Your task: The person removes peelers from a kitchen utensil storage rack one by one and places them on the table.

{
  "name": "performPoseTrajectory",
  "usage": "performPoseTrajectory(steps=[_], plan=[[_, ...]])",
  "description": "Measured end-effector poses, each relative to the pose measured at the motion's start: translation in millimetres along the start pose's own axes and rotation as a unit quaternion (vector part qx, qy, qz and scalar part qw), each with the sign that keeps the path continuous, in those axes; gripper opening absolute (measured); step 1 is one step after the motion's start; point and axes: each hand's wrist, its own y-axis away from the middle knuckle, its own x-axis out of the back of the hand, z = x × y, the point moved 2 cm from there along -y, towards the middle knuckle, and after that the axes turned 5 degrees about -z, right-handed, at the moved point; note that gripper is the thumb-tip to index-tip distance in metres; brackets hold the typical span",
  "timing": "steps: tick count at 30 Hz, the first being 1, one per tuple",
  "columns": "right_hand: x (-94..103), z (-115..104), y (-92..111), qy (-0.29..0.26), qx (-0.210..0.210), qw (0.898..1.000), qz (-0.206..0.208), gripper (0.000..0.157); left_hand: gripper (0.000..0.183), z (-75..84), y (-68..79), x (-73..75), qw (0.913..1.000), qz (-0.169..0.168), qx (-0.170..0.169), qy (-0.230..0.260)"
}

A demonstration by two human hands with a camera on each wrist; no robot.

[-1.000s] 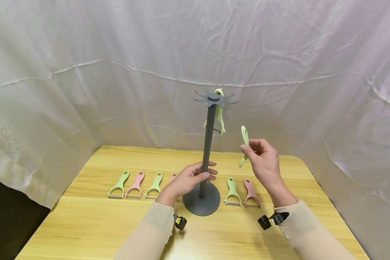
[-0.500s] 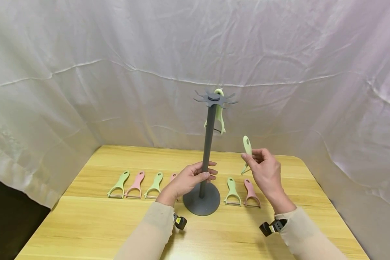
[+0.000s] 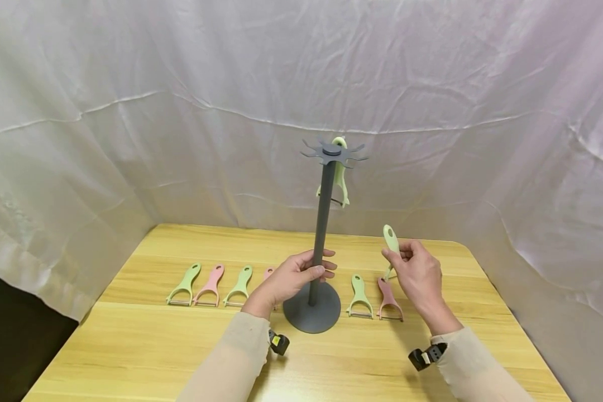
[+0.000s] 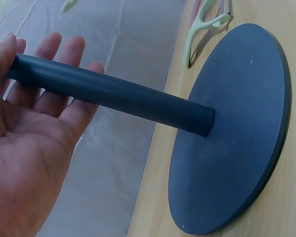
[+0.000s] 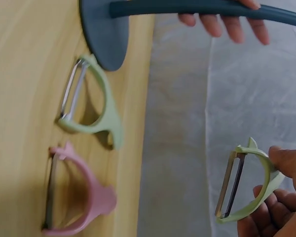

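A dark grey stand (image 3: 323, 215) with a ring of hooks on top stands mid-table on a round base (image 4: 237, 138). My left hand (image 3: 293, 276) holds its pole low down, thumb on one side and fingers behind. Off the table, right of the stand, my right hand (image 3: 419, 273) pinches a light green peeler (image 3: 391, 239) between thumb and fingers, handle end up. In the right wrist view its blade and yoke (image 5: 256, 207) show beside the fingers. Another green peeler (image 3: 340, 177) hangs from a hook at the back of the stand.
Right of the base lie a green peeler (image 3: 359, 293) and a pink peeler (image 3: 389, 298). On the left several more, green (image 3: 185, 285) and pink (image 3: 211, 285), lie in a row, one partly behind my left hand. A pale curtain (image 3: 231, 184) hangs behind the table.
My right hand has come down and slightly right with the green peeler, now close above the pink one. The left hand stays on the pole.
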Motion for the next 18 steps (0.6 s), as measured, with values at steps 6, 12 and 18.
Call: performPoseTrajectory(steps=[6,12,18], plan=[[0.3,15,0,0.048,-0.014,0.998,-0.023,0.042,0.041,0.2,-0.5,-0.3,1.0000,0.002,0.002,0.001],[-0.4,30,-2,0.097,-0.032,0.993,-0.066,0.046,0.042,-0.1,-0.3,-0.5,1.0000,0.002,-0.003,0.001],[-1.2,45,-2,0.119,-0.057,0.985,-0.114,0.048,0.041,-0.1,0.2,-0.3,1.0000,0.003,0.001,0.007]])
